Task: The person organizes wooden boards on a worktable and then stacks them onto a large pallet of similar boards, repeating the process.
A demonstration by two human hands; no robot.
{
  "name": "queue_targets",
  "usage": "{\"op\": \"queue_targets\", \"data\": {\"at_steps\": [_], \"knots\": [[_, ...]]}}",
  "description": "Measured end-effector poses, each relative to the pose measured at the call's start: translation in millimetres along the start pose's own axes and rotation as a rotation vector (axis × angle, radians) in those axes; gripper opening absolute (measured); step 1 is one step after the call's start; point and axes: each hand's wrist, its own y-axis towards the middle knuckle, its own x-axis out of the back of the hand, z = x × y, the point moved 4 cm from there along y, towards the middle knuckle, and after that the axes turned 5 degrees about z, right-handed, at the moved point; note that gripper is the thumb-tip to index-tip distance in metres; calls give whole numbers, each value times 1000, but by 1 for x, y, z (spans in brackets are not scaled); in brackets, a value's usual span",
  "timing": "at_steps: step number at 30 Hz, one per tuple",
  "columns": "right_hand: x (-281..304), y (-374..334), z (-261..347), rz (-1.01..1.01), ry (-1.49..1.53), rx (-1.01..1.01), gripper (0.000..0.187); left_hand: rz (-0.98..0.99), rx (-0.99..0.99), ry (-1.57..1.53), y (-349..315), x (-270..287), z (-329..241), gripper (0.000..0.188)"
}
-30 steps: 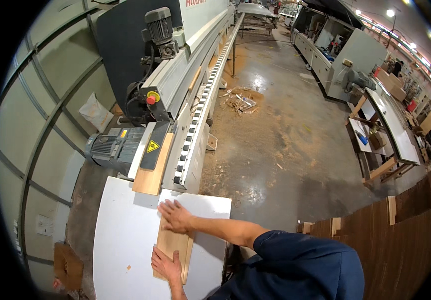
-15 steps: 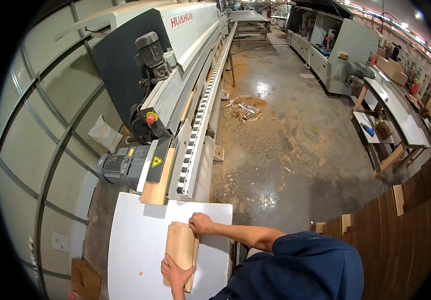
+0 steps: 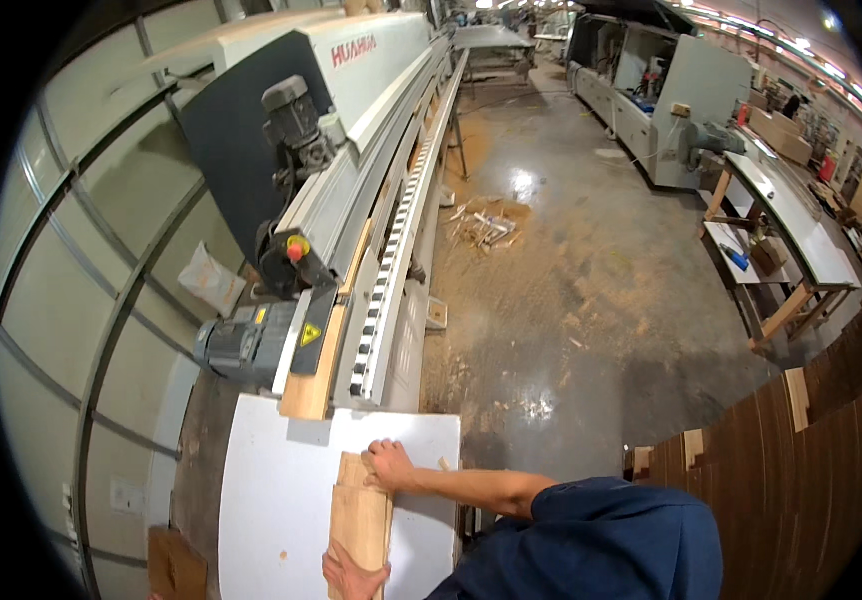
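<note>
the step in hand appears to be steadying or adjusting a small stack of pale wooden boards (image 3: 359,515), which lies on the near part of a white table (image 3: 261,500), just short of the long machine (image 3: 391,75) on the far left. the boards do not sit flush: a lower one sticks out past the top one at the far end, and another edge shows along the right. the right hand (image 3: 389,464) has its fingers curled over the far right corner of the stack; whether they pinch one board or several i cannot tell. the left hand (image 3: 354,573) is spread across the near end, thumb apart from the fingers, and how firmly it grips is hidden. any shift from here would call, i judge, for both hands to work together so that the loose layers do not slide apart. as for writing, the machine's white housing carries large red lettering (image 3: 354,50), and a yellow triangular warning label (image 3: 309,334) with a dark symbol sits on the dark plate at its near end, above another pale plank (image 3: 308,395). a paper sheet (image 3: 128,495) on the left wall is too small to read, and any print on the whitish sack (image 3: 213,278) is unclear.
</note>
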Motion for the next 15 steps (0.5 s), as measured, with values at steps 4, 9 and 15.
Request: {"op": "queue_targets", "data": {"at_steps": [4, 9, 15], "knots": [[-10, 17, -7, 157, 166, -138, 34, -68, -24, 23, -3, -3, -2, 119], [-8, 42, -33, 176, 188, -244, 25, -189, -70, 182, 8, -5, -12, 114], [-8, 31, 0, 45, 68, -125, 41, -268, -138, 231, 13, -32, 22, 117]]}}
